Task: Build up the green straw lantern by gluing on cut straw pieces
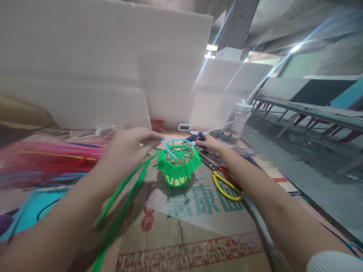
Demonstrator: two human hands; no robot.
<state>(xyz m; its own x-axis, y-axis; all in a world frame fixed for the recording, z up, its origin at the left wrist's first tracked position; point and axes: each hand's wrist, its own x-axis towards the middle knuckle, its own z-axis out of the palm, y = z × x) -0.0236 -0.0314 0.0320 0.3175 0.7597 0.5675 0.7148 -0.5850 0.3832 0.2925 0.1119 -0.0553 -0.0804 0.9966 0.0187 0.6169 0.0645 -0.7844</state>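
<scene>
A small pavilion-like craft model [179, 170] stands on flat cardboard [159, 230]. It has a fringed green pipe-cleaner skirt, thin wooden posts and a light blue ring on top. To its left, my left hand [134, 145] is closed in a pinch, with a short light blue pipe-cleaner piece [163, 139] at the fingertips. Behind the model on the right, my right hand [210, 143] grips a dark blue glue gun [196, 137] with a small red light; its nozzle is near the blue ring. Long green pipe cleaners [124, 200] lie below my left hand.
Scissors [227, 187] with yellow and red handles lie under my right forearm. A light blue scrap [202, 175] is beside the model. Pink and red pipe cleaners [65, 158] are piled at left. A clear bottle [240, 117] and a small white device [184, 127] stand behind.
</scene>
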